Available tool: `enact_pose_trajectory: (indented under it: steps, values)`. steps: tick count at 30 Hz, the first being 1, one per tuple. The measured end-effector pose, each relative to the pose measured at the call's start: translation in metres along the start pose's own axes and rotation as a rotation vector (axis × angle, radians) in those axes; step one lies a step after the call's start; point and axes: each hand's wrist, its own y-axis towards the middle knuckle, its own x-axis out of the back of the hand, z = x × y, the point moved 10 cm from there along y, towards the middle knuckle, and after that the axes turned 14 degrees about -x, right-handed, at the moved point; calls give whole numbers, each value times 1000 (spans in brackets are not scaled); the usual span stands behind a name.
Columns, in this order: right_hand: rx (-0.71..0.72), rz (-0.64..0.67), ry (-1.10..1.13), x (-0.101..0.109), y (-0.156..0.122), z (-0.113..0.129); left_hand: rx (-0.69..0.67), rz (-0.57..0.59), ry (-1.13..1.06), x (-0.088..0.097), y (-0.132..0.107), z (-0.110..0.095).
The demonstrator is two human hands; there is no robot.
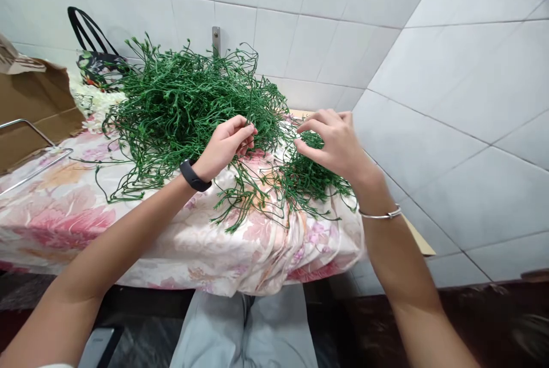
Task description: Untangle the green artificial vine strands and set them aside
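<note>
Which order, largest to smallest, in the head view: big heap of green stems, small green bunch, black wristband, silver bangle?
1. big heap of green stems
2. small green bunch
3. black wristband and silver bangle: too alike to rank

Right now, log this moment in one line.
left hand: pinches green plastic stem pile | right hand: holds smaller green sprig bunch | pink floral cloth beneath
</note>
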Motion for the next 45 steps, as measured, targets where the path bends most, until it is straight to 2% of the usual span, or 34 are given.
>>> enact_pose_trajectory:
  steps: [3, 6, 9, 13, 15, 18, 19, 21, 23, 26, 28, 30, 32, 35, 38, 42, 45]
  values:
    - [74, 125, 169, -21, -4, 31, 3, 71, -11, -11, -4, 2]
    - [107, 213, 211, -45, -8, 50, -39, 99, 89, -12, -5, 0]
    - [141, 222, 230, -55, -10, 58, -160, 17, 350, -2, -5, -14]
    - [215, 104, 198, -45, -18, 68, -251, -114, 475, 10, -4, -35]
    - [284, 38, 126, -40, -27, 80, -280, -246, 453, 34, 1, -45]
    - [407, 39, 21, -42, -41, 100, -322, -585, 348, 101, 3, -58]
    - [414, 48, 7, -42, -42, 103, -337, -664, 309, 120, 2, -60]
    - [355, 42, 5, -35, -33, 95, -309, -675, 246, 138, 7, -56]
    - [233, 10, 14, -21, -19, 74, -260, -563, 160, 132, 14, -48]
    - [42, 33, 35, -2, -1, 31, -221, -372, 52, 98, 18, -41]
    - [-79, 156, 79, 0, 2, 2, -178, -258, 1, 73, 17, -37]
    - [-188, 327, 130, -8, -1, -21, -107, -150, -40, 52, 16, -32]
    - [-262, 371, 121, -10, -3, -37, -33, -58, -90, 35, 14, -27]
    - [-302, 169, -13, 2, 1, -50, 40, 43, -174, 18, 11, -21]
    - [-293, -30, -137, 12, 4, -54, 75, 95, -205, 10, 8, -17]
    - [-344, -247, -214, 30, 4, -60, 58, 84, -177, 15, 7, -17]
    - [-357, -374, -83, 47, 1, -56, -13, -1, -117, 28, 9, -27]
